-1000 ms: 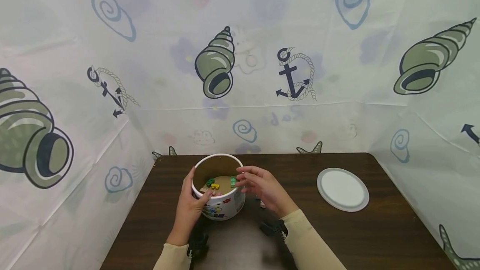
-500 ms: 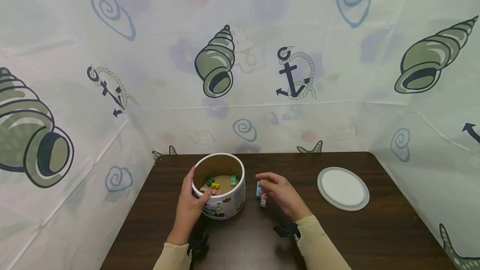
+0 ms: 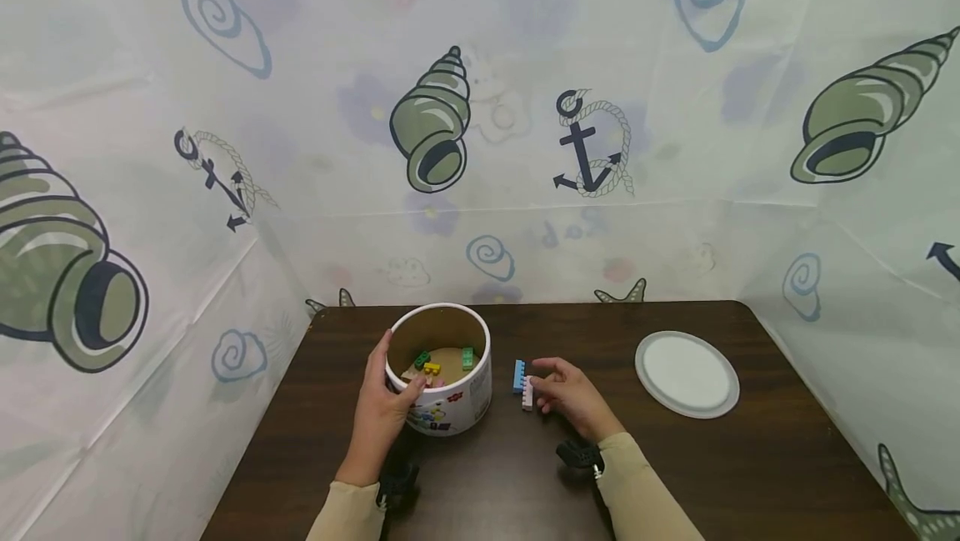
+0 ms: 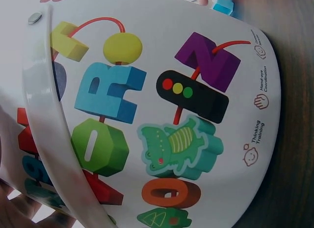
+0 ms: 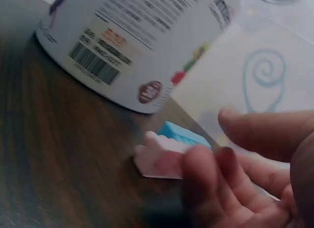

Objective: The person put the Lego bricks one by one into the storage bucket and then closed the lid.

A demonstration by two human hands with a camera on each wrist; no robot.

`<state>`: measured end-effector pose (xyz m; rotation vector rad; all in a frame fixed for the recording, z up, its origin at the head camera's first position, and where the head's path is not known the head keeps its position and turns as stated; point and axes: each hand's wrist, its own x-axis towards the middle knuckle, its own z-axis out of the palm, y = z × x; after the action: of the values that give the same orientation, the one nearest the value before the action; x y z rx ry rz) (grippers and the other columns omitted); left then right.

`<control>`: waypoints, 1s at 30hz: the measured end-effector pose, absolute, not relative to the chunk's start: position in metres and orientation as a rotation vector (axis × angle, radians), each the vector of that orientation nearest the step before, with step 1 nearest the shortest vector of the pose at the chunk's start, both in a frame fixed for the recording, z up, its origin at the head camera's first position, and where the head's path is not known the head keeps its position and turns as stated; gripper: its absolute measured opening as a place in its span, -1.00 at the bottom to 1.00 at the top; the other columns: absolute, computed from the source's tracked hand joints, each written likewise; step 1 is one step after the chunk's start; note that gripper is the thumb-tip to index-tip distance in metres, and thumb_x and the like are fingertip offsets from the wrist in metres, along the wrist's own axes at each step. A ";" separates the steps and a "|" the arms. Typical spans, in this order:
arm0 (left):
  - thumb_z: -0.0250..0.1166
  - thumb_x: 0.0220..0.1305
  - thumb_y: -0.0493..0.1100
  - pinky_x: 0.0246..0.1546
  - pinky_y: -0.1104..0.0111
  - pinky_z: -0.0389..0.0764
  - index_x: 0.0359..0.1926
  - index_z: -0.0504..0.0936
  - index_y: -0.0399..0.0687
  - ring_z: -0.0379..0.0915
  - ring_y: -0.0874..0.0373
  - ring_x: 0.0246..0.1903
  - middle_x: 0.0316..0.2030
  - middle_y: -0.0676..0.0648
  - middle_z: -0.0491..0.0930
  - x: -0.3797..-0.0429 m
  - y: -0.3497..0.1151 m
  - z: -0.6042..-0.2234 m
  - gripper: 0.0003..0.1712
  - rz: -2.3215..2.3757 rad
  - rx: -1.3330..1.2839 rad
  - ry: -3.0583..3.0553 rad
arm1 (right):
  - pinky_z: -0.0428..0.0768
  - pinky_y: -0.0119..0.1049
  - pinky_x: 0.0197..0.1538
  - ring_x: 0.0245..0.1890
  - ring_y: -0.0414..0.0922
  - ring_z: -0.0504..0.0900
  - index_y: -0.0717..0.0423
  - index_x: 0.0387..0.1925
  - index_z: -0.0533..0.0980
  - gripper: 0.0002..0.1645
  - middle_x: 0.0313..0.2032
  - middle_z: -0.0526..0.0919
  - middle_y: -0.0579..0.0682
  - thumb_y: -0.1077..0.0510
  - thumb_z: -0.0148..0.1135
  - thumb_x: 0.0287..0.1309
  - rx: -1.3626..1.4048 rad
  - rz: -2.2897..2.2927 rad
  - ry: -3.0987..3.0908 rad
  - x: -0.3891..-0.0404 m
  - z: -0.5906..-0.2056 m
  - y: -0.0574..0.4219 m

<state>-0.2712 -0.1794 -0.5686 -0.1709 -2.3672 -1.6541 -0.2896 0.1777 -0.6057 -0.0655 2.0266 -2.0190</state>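
Note:
My left hand (image 3: 378, 408) holds a round white tub (image 3: 453, 409), fingers along its left side and thumb at the near rim. Printed letters and animals cover the tub wall (image 4: 230, 22) in the left wrist view. Inside lie toy building bricks, among them a green one (image 3: 467, 358) and a yellow one (image 3: 432, 368). Right of the tub, a pale pink brick (image 3: 527, 395) and a blue brick (image 3: 518, 376) lie side by side on the table. My right hand (image 3: 576, 401) hovers at the pink brick, fingers loosely bent, partly covering it in the right wrist view; contact is unclear.
A round white lid (image 3: 686, 374) lies flat at the right of the dark wooden table (image 3: 600, 324). Behind and beside the table hangs a pale cloth (image 3: 517, 149) with shells and anchors. Both wrists carry black straps.
My right hand has drawn back from the tub's right rim and come down to the right, beside the pink and blue bricks. The left hand keeps its hold on the tub.

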 end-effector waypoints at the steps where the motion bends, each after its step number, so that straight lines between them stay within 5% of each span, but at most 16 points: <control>1: 0.58 0.33 0.05 0.44 -0.25 0.42 0.77 0.03 0.25 0.24 -0.30 0.56 0.71 -0.14 0.08 -0.272 -0.179 -0.568 0.19 -1.656 -0.170 -2.361 | 0.72 -0.29 -0.20 -0.34 -0.12 0.66 0.24 0.51 0.41 -0.27 -0.30 0.63 -0.01 0.08 0.42 0.47 -0.077 -2.023 2.013 -0.291 -0.607 0.179; 14: 0.60 0.30 0.03 0.46 -0.24 0.39 0.77 0.06 0.24 0.23 -0.32 0.57 0.70 -0.16 0.10 -0.274 -0.181 -0.570 0.20 -1.687 -0.198 -2.336 | 0.60 -0.30 -0.45 -0.50 -0.13 0.61 0.26 0.33 0.57 -0.29 -0.27 0.62 0.05 0.16 0.64 0.20 -0.055 -1.876 2.236 -0.286 -0.610 0.170; 24: 0.60 0.30 -0.01 0.47 -0.23 0.38 0.77 0.07 0.20 0.23 -0.33 0.56 0.70 -0.16 0.10 -0.274 -0.183 -0.569 0.19 -1.689 -0.204 -2.335 | 0.72 -0.20 -0.34 -0.37 -0.07 0.68 0.15 0.18 0.54 -0.38 -0.01 0.56 0.23 0.25 0.65 0.14 -0.059 -1.886 2.246 -0.283 -0.606 0.165; 30: 0.59 0.31 0.00 0.45 -0.23 0.40 0.77 0.04 0.20 0.23 -0.32 0.57 0.70 -0.16 0.10 -0.272 -0.185 -0.571 0.20 -1.679 -0.210 -2.343 | 0.82 -0.19 -0.12 -0.20 -0.04 0.78 0.25 0.26 0.41 -0.34 -0.07 0.58 0.21 0.35 0.55 0.21 -0.118 -1.998 2.095 -0.283 -0.612 0.169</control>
<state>-0.2722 -0.1847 -0.5709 -0.2102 -2.3431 -1.6789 -0.2833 0.1689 -0.6122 -0.1179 2.0949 -1.9977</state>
